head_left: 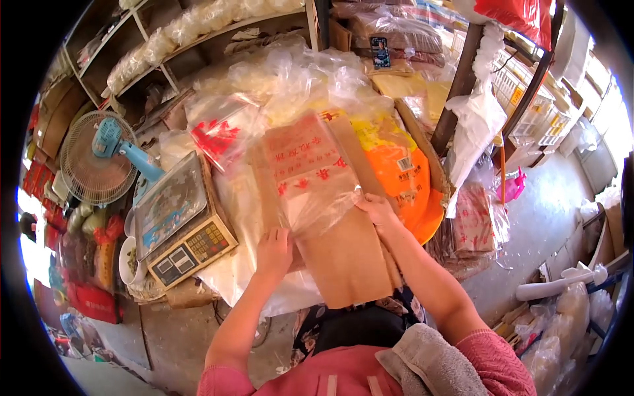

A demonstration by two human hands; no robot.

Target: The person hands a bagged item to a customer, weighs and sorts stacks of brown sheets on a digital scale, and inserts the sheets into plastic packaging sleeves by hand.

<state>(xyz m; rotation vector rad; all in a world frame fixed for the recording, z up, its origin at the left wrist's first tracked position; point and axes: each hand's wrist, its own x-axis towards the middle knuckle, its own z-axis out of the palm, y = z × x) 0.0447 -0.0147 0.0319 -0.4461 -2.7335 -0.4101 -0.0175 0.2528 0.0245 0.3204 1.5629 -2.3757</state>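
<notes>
A clear plastic bag (317, 173) with red printed characters lies partly over a brown cardboard sheet (343, 264) in front of me. My left hand (274, 249) is closed at the bag's lower left corner, its fingertips partly hidden. On the opposite side, my right hand (378, 211) pinches the bag's lower right edge, with the cardboard beneath. The bag's loose, wrinkled mouth stretches between both hands. The lower half of the cardboard sticks out of it towards my lap.
A digital scale (188, 254) with a metal pan stands at left, beside a blue fan (109, 148) and a white bowl (132, 261). An orange and yellow bag (406, 175) lies right of the cardboard. Crumpled clear plastic (290, 79) is heaped behind. A phone (380, 53) stands at the back.
</notes>
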